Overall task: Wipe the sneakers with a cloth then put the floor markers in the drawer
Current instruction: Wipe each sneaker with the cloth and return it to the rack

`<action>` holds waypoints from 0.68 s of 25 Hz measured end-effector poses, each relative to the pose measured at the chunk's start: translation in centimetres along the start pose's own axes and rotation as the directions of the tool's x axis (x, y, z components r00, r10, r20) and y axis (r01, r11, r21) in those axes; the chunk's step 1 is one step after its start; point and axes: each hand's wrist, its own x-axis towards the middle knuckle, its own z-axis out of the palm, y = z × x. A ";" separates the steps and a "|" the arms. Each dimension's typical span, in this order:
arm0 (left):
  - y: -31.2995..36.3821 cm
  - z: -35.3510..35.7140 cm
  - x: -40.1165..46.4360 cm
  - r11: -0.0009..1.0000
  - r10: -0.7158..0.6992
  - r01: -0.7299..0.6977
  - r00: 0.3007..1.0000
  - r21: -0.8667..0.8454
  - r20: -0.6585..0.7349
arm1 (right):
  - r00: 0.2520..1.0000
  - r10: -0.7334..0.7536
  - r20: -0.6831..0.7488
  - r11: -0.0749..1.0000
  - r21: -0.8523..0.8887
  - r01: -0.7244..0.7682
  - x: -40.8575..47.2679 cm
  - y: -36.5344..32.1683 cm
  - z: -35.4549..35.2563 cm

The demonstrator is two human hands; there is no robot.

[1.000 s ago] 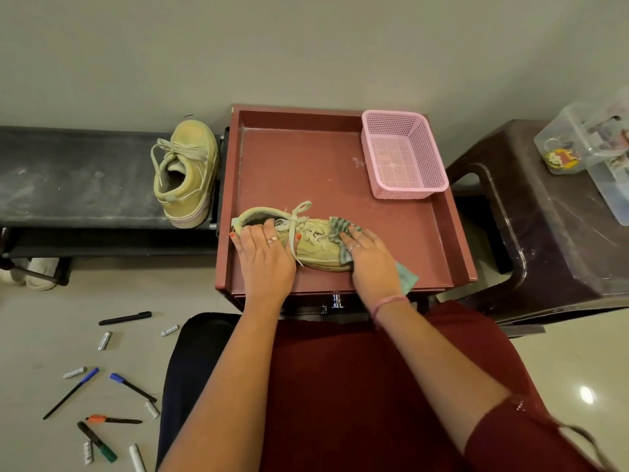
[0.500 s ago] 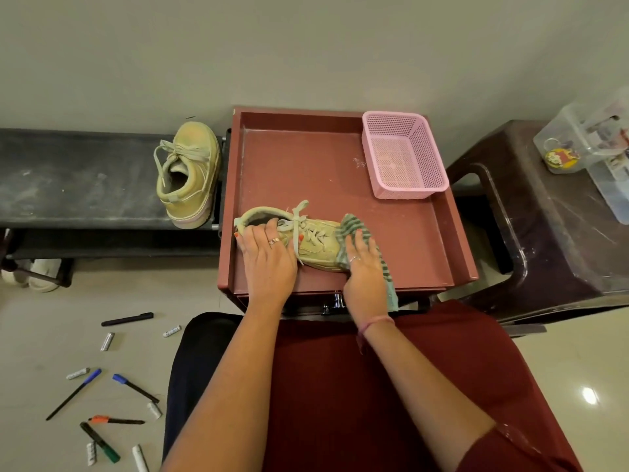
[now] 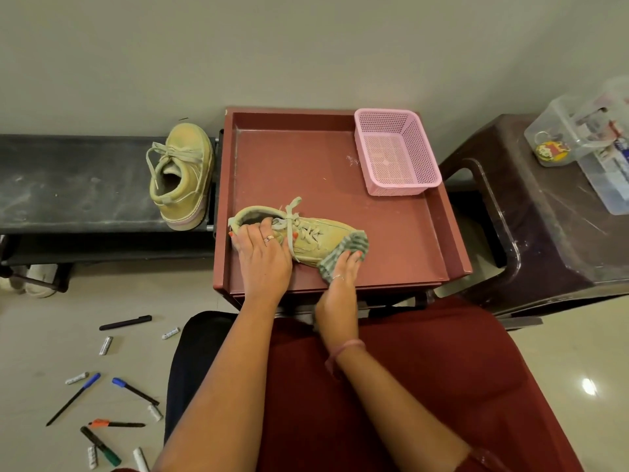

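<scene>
A yellow-green sneaker (image 3: pixel 316 238) lies on its side on the red tray top of the drawer unit (image 3: pixel 303 158). My left hand (image 3: pixel 263 257) grips its heel end, fingers curled over the collar. My right hand (image 3: pixel 340 287) holds a green striped cloth (image 3: pixel 347 252) against the toe and sole at the near side. The second sneaker (image 3: pixel 182 178) stands on the black bench (image 3: pixel 75 182) to the left. Several markers (image 3: pixel 126 322) and loose caps lie scattered on the floor at lower left. The drawer front is mostly hidden under my arms.
A pink mesh basket (image 3: pixel 396 155) sits at the tray's back right corner. A dark brown plastic stool (image 3: pixel 544 212) stands to the right with a clear box (image 3: pixel 592 131) on it. White slippers (image 3: pixel 37 281) sit under the bench. My lap in red cloth fills the foreground.
My right hand has slid the cloth from the top of the toe round to its near side and drawn back toward me. The left hand has kept its hold on the heel.
</scene>
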 end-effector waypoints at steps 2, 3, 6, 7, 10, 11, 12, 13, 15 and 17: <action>-0.3 0.1 -0.1 0.999 0.024 -0.024 1.000 -0.040 -0.011 | 1.000 0.029 0.010 0.996 0.090 -0.029 -0.6 -0.9 0.4; -0.5 0.1 -0.2 0.997 0.028 -0.027 1.000 -0.071 0.011 | 0.997 0.077 -0.029 0.992 0.103 -0.074 0.3 -0.7 0.5; -1.1 0.0 -0.3 0.992 0.054 -0.045 0.996 -0.122 0.068 | 0.975 0.187 -0.121 0.982 0.023 -0.186 5.2 0.9 -0.6; -1.3 -0.1 -0.3 0.990 0.062 -0.052 0.995 -0.132 0.072 | 0.976 0.199 -0.087 0.980 -0.003 -0.200 6.9 1.3 -1.5; -1.2 -0.3 -0.1 0.989 0.054 -0.046 0.997 -0.142 0.059 | 0.986 0.164 0.014 0.981 -0.111 -0.162 9.1 1.2 -3.3; -1.1 -0.3 -0.1 0.989 0.042 -0.033 0.998 -0.144 0.055 | 0.992 0.123 -0.006 0.980 -0.156 -0.122 8.5 0.9 -3.2; -1.0 -0.3 -0.1 0.988 0.032 -0.023 0.998 -0.153 0.052 | 0.997 0.052 -0.049 0.970 -0.235 -0.062 7.3 0.5 -2.6; -0.8 -0.4 -0.1 0.986 0.027 -0.018 0.998 -0.164 0.053 | 0.995 -0.056 -0.078 0.941 -0.338 0.026 6.0 0.4 -1.9; -0.4 -0.6 -0.1 0.987 0.019 -0.008 0.997 -0.162 0.068 | 0.960 -0.279 -0.032 0.877 -0.416 0.241 4.0 0.3 -0.9; -0.5 -0.6 0.0 0.985 0.012 0.003 0.996 -0.173 0.087 | 0.940 -0.333 0.074 0.864 -0.376 0.336 3.9 0.5 -1.4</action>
